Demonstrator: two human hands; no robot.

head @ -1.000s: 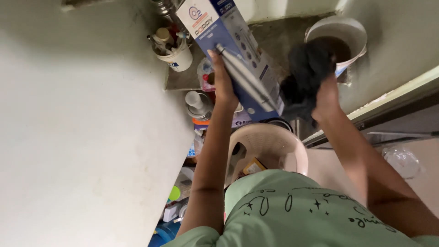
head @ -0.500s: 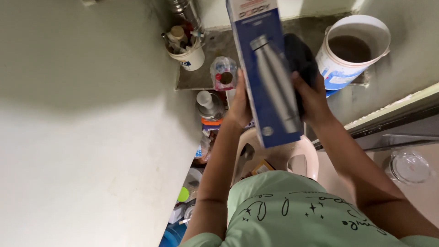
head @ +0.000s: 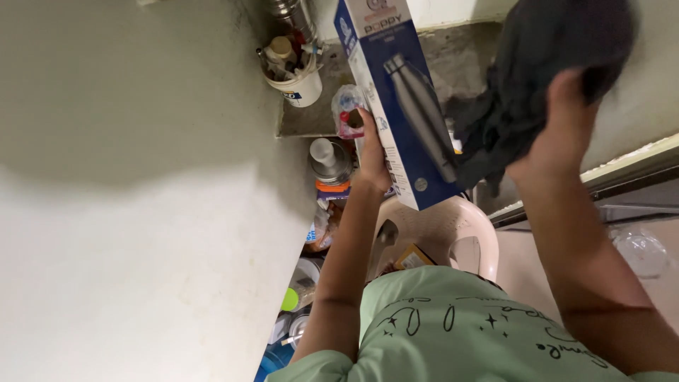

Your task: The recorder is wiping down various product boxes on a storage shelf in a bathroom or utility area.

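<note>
My left hand (head: 369,150) grips the left edge of a tall blue box (head: 399,99) with a picture of a steel bottle on it, holding it upright in front of me above the shelf. My right hand (head: 555,127) is raised to the right of the box and clutches a dark grey cloth (head: 544,67). The cloth hangs close beside the box's right edge; I cannot tell if they touch. My light green shirt (head: 460,332) fills the bottom of the view.
A white cup (head: 300,85) full of small tools stands on a grey ledge (head: 304,120) by the wall. A small plastic packet (head: 345,106) lies behind the box. A steel container (head: 329,159), a beige plastic chair (head: 453,230) and several bottles sit below. The white wall (head: 134,212) is at left.
My right hand has come off the box and risen to the upper right with the dark cloth. The view moved closer, and the white bucket is no longer seen.
</note>
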